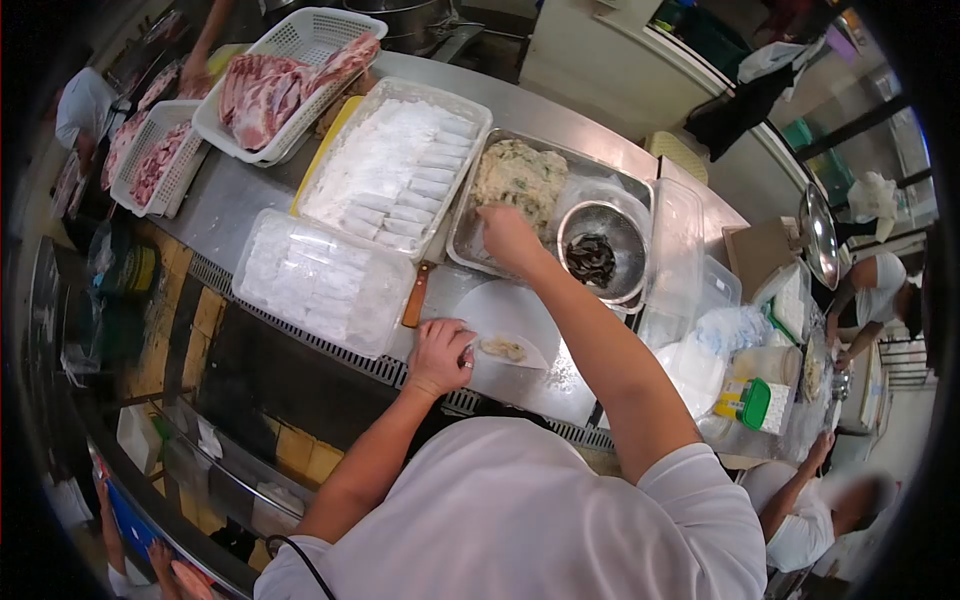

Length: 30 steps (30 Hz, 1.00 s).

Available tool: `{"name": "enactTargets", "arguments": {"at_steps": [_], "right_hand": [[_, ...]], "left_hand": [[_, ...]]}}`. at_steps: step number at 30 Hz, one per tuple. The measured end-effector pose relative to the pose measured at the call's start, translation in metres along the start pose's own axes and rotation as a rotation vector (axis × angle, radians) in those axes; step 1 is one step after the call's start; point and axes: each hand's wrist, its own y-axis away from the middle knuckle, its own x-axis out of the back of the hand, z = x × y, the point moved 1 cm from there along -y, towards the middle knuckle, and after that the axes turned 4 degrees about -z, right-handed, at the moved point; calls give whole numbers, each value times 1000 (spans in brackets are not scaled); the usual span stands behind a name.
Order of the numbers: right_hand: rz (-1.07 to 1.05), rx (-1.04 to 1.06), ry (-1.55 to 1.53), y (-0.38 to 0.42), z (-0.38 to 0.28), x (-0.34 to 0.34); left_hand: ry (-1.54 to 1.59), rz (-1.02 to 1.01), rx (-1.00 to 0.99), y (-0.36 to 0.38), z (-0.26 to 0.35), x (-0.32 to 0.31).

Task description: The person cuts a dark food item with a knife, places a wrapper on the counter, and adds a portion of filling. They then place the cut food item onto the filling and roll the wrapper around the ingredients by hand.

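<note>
My right hand reaches to the lower left edge of a pale, green-flecked mixture in a metal tray, its fingers closed at the mixture. In the same tray sits a metal bowl of dark grey pieces. My left hand rests on the counter with its fingers curled together; what they hold, if anything, is hidden. Just right of it, a small portion of filling lies on a thin white wrapper. Round white sheets lie above that.
A brown-handled knife lies beside trays of white rolls. Raw meat fills white baskets at upper left. Plastic containers and a green-lidded tub stand right. Other people are at the right and left edges.
</note>
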Motion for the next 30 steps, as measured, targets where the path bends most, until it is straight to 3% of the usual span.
{"name": "enactTargets", "arguments": {"at_steps": [4, 10, 13, 16, 19, 22, 25, 30], "right_hand": [[-204, 46, 320, -11, -6, -14], [-451, -84, 374, -13, -10, 3], [-76, -135, 153, -25, -10, 15], [102, -35, 131, -45, -12, 13], [-66, -74, 294, -55, -9, -6], [-121, -158, 244, -49, -4, -20], [-103, -220, 78, -33, -6, -25], [-205, -438, -856, -2, -6, 7]], "left_hand": [[3, 7, 2, 0, -3, -1], [41, 21, 2, 0, -3, 2], [60, 19, -6, 1, -2, 1], [65, 17, -10, 0, -3, 2], [67, 12, -15, 0, -4, 0], [68, 7, -13, 0, -3, 1], [71, 15, -11, 1, -4, 0], [68, 24, -15, -1, -3, 2]]}}
